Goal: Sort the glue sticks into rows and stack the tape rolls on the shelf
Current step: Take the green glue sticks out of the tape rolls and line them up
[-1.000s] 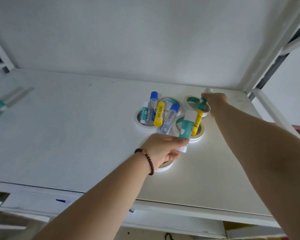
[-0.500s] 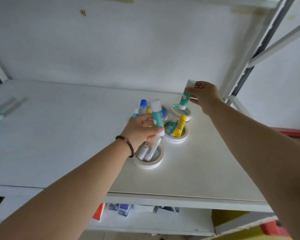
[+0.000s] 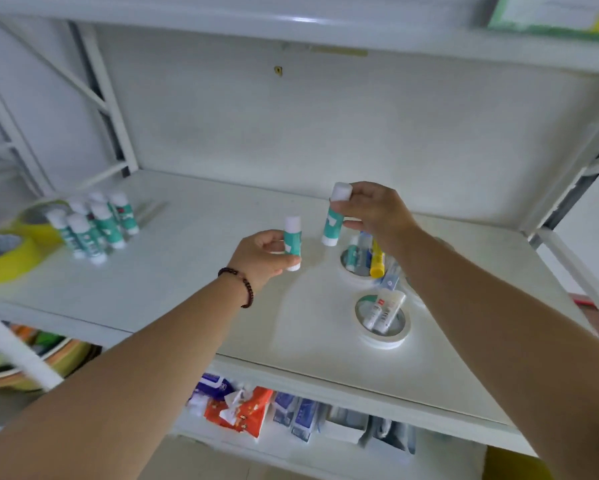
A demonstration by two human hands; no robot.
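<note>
Glue sticks, teal with white caps, sit one in each hand above the middle of the white shelf [image 3: 159, 292]. The left hand [image 3: 261, 256], a dark bead bracelet [image 3: 239, 284] at its wrist, has thumb and fingers curled round one glue stick [image 3: 292, 242], held upright just left of centre frame. The right hand [image 3: 372, 211], a little higher and to the right, pinches the second glue stick [image 3: 334, 221] near its cap, the tube hanging nearly upright with its base clear of the board. The two sticks are near each other but not touching.

Right of centre, white tape rolls lie flat on the shelf. The nearest roll [image 3: 382, 337] holds two white tubes [image 3: 382, 311] lying in its hole. The roll behind it [image 3: 351, 275] carries a yellow stick [image 3: 377, 261] and a small teal one [image 3: 351, 256], with a blue-labelled stick [image 3: 391, 277] resting against its edge; the right forearm hides part of this heap.

At the left of the frame a cluster of teal glue sticks [image 3: 93, 226] stands upright, caps up. Beside them, at the left edge, are two yellow tape rolls [image 3: 10, 261].

Below the shelf, in the lower middle of the frame, a lower level holds blurred packets, orange [image 3: 239, 410] and blue [image 3: 292, 415]
</note>
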